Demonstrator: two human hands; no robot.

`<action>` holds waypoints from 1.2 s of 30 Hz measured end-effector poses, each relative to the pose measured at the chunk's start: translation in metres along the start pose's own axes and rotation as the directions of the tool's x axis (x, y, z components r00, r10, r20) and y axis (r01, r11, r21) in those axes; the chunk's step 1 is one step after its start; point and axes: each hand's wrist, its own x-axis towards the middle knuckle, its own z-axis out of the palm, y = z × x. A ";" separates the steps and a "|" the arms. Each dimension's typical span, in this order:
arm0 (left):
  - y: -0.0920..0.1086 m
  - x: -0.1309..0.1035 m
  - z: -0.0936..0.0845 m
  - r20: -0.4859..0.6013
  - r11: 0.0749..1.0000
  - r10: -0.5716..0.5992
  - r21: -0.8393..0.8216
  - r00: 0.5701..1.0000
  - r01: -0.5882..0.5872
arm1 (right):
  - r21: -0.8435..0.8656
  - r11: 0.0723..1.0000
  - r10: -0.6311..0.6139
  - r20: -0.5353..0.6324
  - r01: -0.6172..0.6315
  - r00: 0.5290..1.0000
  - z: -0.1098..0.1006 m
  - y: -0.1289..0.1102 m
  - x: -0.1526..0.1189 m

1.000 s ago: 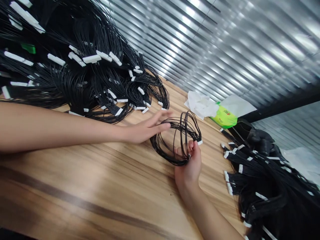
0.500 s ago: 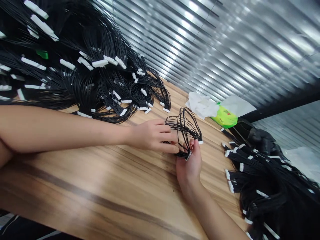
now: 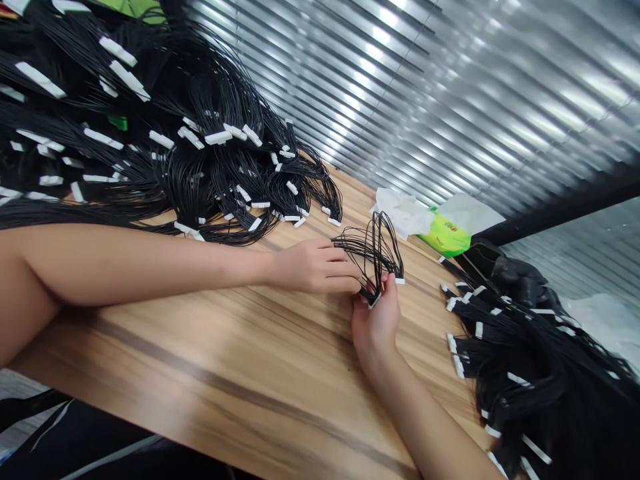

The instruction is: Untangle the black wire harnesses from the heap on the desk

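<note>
"So, what's over the table [image 3: 240, 373]?"
"Looped black wires [image 3: 376, 259]. The right hand [image 3: 377, 321] has its fingers closed on one end."
"And the left hand [image 3: 315, 267]?"
"Its fingers curl round the other side of the loops."
"What's behind?"
"A big wire pile [image 3: 185, 167], then a shiny wall [image 3: 450, 100]."

From where I stand, the left hand [image 3: 320, 267] covers one side of the cable coil [image 3: 373, 250], and I cannot tell if its fingertips close there. Of the right hand [image 3: 377, 320], several fingers are hidden behind the wires. The left cable heap [image 3: 190, 167] is cut by the left edge of the view, the right cable heap [image 3: 545, 380] by the right and bottom edges. The print on the green packet [image 3: 446, 233] is too small for reading.
</note>
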 end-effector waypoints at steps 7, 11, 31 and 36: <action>0.000 -0.004 -0.005 0.077 0.905 -0.210 -0.361 0.975 0.223 | -0.056 0.979 -0.189 0.113 0.196 0.975 0.000 -0.001 0.006; 0.001 -0.002 -0.005 0.180 0.672 -0.321 -0.649 0.930 0.357 | -0.064 0.938 -0.328 0.155 0.341 0.932 0.000 -0.001 0.010; 0.002 0.002 -0.017 0.093 0.978 0.048 -0.205 0.994 -0.028 | -0.133 0.946 -0.272 0.163 0.295 0.948 0.002 0.001 0.007; 0.007 0.001 -0.011 0.006 0.980 -0.038 -0.194 0.999 0.039 | -0.138 0.949 -0.255 0.188 0.282 0.949 0.002 0.004 0.003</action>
